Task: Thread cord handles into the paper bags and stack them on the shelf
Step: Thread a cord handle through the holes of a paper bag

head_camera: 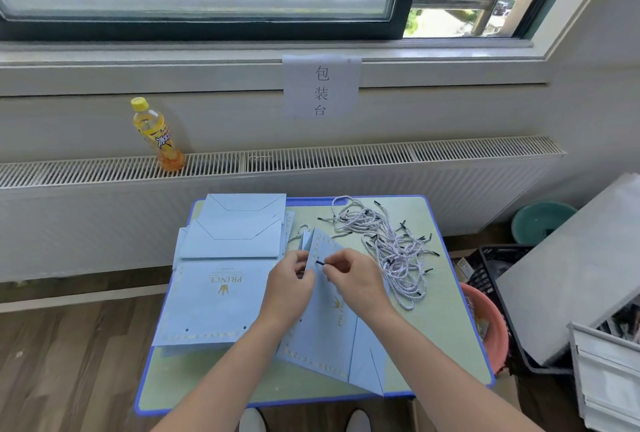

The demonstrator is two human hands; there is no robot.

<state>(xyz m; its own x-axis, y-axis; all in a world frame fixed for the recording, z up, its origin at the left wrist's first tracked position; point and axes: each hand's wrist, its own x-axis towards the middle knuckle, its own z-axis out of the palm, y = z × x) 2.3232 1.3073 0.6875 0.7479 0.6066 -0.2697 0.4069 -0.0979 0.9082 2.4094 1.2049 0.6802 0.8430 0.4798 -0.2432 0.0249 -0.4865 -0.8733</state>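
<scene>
A light blue paper bag (pixel 329 334) lies flat and tilted in the middle of the small table (pixel 446 338). My left hand (pixel 289 287) grips its upper edge. My right hand (pixel 356 279) pinches a cord handle's black tip (pixel 320 262) right at that edge. One cord handle (pixel 298 231) loops out from the bag's far corner. A stack of flat blue bags (pixel 221 279) lies to the left, the top ones printed PRINCE with a gold crown. A tangled pile of white cords with black tips (pixel 388 241) lies at the right.
A yellow drink bottle (pixel 157 135) stands on the radiator grille under the window. Right of the table are a pink basin (pixel 491 331), a black crate (pixel 495 268), a teal basin (pixel 540 222) and a grey drawer unit (pixel 609 379).
</scene>
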